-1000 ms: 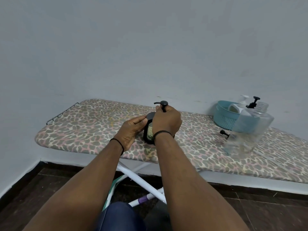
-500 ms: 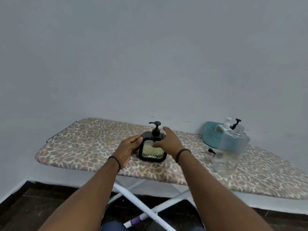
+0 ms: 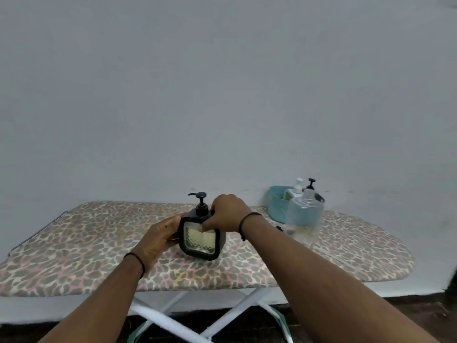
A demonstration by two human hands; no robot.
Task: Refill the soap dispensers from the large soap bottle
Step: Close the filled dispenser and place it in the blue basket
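Dispenser: black square soap dispenser with a ribbed glass window and black pump head (image 3: 200,237), upright on the ironing board, near its middle and towards the front edge.
Fill level: pale liquid seems to show behind the window; exact level cannot be told.
Left hand: left hand (image 3: 160,235) flat against the dispenser's left side, fingers hidden behind the body; a brace, judged to stop it sliding or tipping.
Right hand: right hand (image 3: 226,214) over the top right shoulder, fingers curled round that corner, thumb on the window's upper edge; a grasp on the body, not on the pump.
Pump: screwed in place, spout pointing left; judged that this unit is closed.
Support: ironing board with leopard-print padded cover (image 3: 86,243), serving as the table; soft cover, so a two-handed hold makes sense.
Supply: large clear plastic soap bottle (image 3: 304,214), upright to the right, well apart from the hands, just in front of the basket; within reach for pouring.
Basket: round light blue plastic basket (image 3: 278,206) against the wall, holding a white pump dispenser (image 3: 295,190) and a dark pump dispenser (image 3: 311,184); judged to be other units grouped together.
Risk: tall bottle on padding could topple if knocked.
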